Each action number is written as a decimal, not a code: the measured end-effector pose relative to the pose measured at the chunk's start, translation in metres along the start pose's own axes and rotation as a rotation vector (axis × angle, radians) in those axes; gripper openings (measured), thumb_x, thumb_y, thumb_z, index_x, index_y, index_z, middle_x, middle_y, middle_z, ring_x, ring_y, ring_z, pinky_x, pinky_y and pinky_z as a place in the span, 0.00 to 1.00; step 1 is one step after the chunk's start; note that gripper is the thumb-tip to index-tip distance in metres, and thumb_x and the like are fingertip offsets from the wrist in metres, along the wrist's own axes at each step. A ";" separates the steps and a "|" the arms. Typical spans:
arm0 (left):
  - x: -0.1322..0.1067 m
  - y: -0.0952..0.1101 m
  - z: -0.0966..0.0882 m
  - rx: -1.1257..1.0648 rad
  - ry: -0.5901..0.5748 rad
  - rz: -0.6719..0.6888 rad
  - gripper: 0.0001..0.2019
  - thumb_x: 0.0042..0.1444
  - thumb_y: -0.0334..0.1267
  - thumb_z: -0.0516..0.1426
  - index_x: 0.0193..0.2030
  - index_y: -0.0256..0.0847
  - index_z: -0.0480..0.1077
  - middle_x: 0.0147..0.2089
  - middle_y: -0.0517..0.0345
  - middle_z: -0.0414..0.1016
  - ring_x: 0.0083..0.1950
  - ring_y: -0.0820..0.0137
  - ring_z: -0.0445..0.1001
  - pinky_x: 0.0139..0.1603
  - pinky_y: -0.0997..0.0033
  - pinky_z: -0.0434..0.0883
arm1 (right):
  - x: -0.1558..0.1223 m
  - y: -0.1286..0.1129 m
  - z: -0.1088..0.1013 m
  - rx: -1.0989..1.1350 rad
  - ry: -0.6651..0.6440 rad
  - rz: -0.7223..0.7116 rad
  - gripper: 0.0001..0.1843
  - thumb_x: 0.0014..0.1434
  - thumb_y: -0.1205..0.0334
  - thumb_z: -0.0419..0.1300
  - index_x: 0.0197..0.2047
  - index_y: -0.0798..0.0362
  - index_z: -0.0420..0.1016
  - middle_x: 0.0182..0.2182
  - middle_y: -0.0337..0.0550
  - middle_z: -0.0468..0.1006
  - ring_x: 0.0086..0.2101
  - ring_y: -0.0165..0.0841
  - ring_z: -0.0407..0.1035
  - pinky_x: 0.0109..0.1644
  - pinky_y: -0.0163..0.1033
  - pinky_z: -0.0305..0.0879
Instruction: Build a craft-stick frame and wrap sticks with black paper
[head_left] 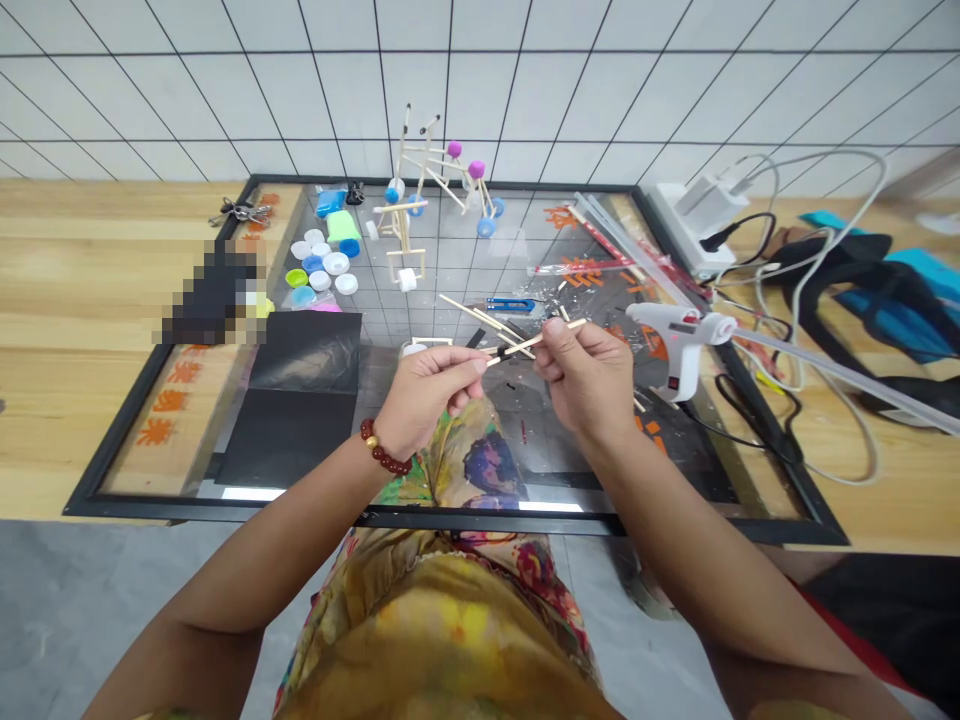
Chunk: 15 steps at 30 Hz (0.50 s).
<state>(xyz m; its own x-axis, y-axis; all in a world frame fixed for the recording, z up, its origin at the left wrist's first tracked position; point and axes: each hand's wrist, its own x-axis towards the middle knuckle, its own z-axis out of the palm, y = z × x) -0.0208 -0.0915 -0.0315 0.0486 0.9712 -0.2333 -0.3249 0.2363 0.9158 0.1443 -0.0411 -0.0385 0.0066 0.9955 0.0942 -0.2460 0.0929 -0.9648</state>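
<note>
My left hand (427,398) pinches a thin wooden stick (499,352) between thumb and fingers, with a dark bit near its tip. My right hand (589,380) holds a second wooden stick (559,332), and the two sticks cross or meet above the board. Just past the fingertips, blue-handled thread snips (510,305) and several loose sticks (472,315) lie on the glass-topped board (450,512). A white hot glue gun (675,345) rests right of my right hand. Whether the sticks are joined cannot be seen.
Wooden stick models with blue caps and purple balls (442,170) stand at the back of the board. Several plastic bottle caps (322,265) and black sheets (300,400) lie left. A white power strip (697,215), cables and a long glue stick (825,365) lie right.
</note>
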 end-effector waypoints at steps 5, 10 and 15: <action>0.002 0.000 -0.002 -0.041 -0.010 -0.038 0.11 0.50 0.41 0.66 0.36 0.35 0.78 0.21 0.63 0.70 0.18 0.83 0.60 0.18 0.82 0.55 | 0.001 -0.004 0.001 0.028 0.028 0.001 0.26 0.41 0.42 0.75 0.19 0.53 0.70 0.16 0.34 0.67 0.18 0.22 0.52 0.21 0.33 0.45; 0.001 0.001 0.000 -0.019 0.037 0.005 0.11 0.47 0.39 0.67 0.35 0.35 0.78 0.20 0.63 0.70 0.19 0.83 0.61 0.19 0.82 0.55 | 0.005 -0.003 0.000 0.032 0.028 -0.008 0.24 0.41 0.44 0.76 0.21 0.53 0.72 0.18 0.34 0.68 0.19 0.22 0.55 0.22 0.34 0.49; -0.002 0.003 0.004 0.030 0.054 0.035 0.09 0.48 0.38 0.67 0.34 0.35 0.78 0.19 0.64 0.68 0.19 0.83 0.59 0.18 0.82 0.54 | 0.005 0.002 -0.004 -0.044 -0.064 0.023 0.20 0.44 0.44 0.74 0.26 0.52 0.77 0.20 0.34 0.71 0.20 0.23 0.57 0.24 0.34 0.53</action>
<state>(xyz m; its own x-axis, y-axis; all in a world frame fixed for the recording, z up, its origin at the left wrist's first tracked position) -0.0184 -0.0924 -0.0272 -0.0141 0.9760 -0.2174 -0.2971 0.2035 0.9329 0.1473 -0.0359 -0.0411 -0.0613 0.9944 0.0866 -0.2024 0.0726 -0.9766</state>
